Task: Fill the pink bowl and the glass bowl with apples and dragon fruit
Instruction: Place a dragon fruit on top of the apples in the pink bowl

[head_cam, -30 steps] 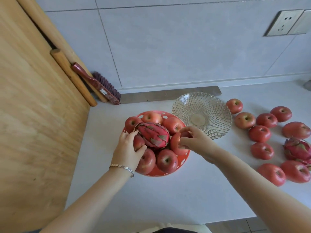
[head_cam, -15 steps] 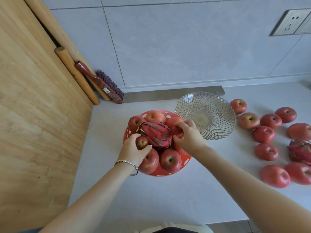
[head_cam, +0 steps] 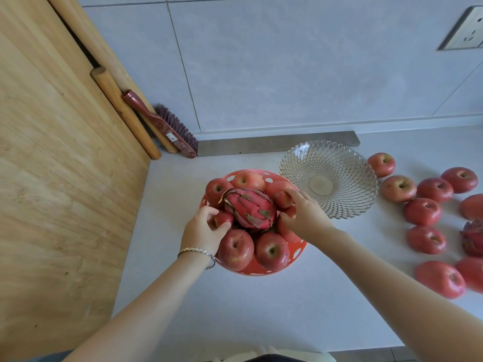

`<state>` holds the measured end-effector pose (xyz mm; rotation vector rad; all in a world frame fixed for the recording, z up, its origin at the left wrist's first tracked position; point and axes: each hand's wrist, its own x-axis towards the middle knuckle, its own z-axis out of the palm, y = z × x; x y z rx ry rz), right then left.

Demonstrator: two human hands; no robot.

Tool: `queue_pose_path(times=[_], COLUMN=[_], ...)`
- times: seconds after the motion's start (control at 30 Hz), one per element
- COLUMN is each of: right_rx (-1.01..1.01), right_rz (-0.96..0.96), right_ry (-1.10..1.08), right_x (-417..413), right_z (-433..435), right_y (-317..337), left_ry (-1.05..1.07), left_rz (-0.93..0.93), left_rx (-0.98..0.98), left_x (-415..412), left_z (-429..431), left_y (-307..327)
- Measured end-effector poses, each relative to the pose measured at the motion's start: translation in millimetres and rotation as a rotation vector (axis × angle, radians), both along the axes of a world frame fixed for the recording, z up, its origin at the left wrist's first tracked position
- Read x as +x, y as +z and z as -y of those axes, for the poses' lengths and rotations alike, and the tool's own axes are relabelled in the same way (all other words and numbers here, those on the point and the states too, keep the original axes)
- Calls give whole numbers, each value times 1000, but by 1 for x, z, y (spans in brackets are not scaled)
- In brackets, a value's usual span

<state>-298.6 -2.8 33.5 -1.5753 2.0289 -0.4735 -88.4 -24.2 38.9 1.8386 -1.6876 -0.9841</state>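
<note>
On the pale grey bench (head_cam: 261,309), the empty clear cut-glass bowl (head_cam: 339,163) sits just right of the heaped pink perforated plastic bowl (head_cam: 251,273), with loose red apples (head_cam: 422,211) beyond it, nearest the right hand (head_cam: 305,212). A magenta dragon fruit (head_cam: 248,207) lies diagonally on top, flanked by that hand and the left hand (head_cam: 201,231), each gripping a piled red apple (head_cam: 223,218).

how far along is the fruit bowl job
Done: pink bowl heaped with apples round a dragon fruit. In hand: left hand and right hand each grip an apple there. Left: glass bowl holds nothing; loose apples and second dragon fruit lie on the counter.
</note>
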Motion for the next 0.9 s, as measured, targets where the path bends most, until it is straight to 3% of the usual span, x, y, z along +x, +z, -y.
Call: queue_pose_path(times=[0.13,0.3,0.6,0.73,0.8,0.9], right_rx=[-73,78,84,-77,65,434], right_rz=[37,31,158,245,366,800], right_ry=[-50,-30,-42,-360,-569,-665], right_x=[-3,-5,-14,-25,-25,-14], right_z=[1,9,0,-25,-40,-51], right_y=[3,2,-1,-16,-26,-34], left_ry=[-87,-155,-96,125,366,574], left_rz=[54,158,-13,-133,-184,-525], left_rx=[45,38,118,90,269,843], left_x=[-2,-4,8,16,21,21], left_z=[0,6,4,0,-4,-9], left_y=[0,2,-3,0,-5,-15])
